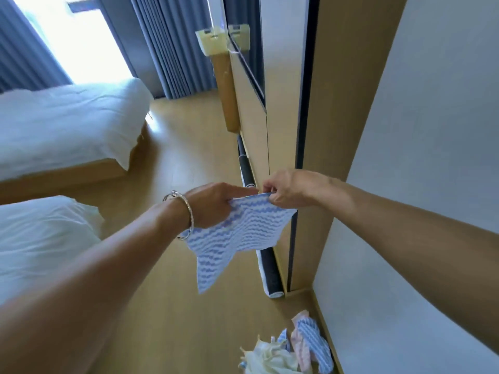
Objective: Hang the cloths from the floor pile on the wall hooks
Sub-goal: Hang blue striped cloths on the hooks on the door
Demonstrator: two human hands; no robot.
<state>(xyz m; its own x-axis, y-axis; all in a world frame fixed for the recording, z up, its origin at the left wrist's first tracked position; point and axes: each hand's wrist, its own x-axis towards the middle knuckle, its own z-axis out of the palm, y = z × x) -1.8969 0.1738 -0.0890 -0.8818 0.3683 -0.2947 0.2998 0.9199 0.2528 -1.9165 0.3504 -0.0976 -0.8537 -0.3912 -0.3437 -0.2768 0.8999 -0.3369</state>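
Observation:
A blue-and-white wavy-striped cloth (237, 233) hangs in the air in front of me, held along its top edge. My left hand (216, 203), with a metal bangle on the wrist, grips the cloth's upper left part. My right hand (286, 188) pinches the top edge just to the right of it. The rest of the cloth droops below both hands. The floor pile of cloths (291, 352), blue-striped, pink and cream, lies on the wooden floor by the wall at the bottom. No wall hook shows in view.
A wooden wall panel with a dark strip (305, 103) stands right behind the hands, a white wall (432, 157) to the right. A dark rolled item (266, 268) lies along the panel's base. Two white beds (67, 125) fill the left; curtains (172, 44) hang beyond.

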